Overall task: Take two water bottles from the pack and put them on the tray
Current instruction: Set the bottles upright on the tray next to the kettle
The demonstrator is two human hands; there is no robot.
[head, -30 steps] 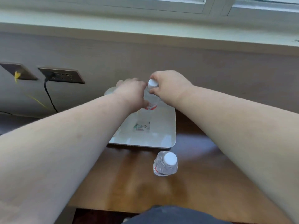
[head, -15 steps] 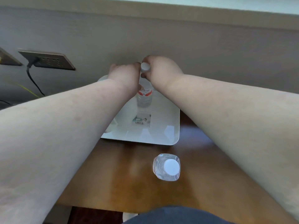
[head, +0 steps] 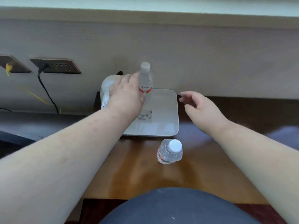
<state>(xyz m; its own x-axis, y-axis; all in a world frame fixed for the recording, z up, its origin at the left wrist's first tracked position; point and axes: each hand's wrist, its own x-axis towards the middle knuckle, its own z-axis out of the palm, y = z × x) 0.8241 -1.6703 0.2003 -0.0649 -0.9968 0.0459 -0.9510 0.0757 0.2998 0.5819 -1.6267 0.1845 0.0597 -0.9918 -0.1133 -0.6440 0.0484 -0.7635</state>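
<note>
A clear water bottle point(head: 146, 80) with a white cap and a red-and-white label stands upright at the back of the white tray point(head: 168, 117). My left hand point(head: 125, 96) is wrapped around the bottle's left side, thumb in front of its lower part. My right hand point(head: 199, 107) hovers open to the right of the tray, fingers apart and holding nothing. A second water bottle point(head: 169, 151) stands upright on the wooden table point(head: 137, 172), just in front of the tray's near edge. The pack is out of view.
A white kettle point(head: 106, 88) sits at the tray's back left, partly hidden by my left hand. Wall sockets point(head: 55, 66) with a black cable point(head: 47, 92) are at the left. The wall panel rises right behind the tray. My blue-clad lap point(head: 176, 207) is at the bottom.
My right hand has let go of the bottle's cap and drawn back to the right, off the tray. My left hand stays on the bottle, which now stands on the tray.
</note>
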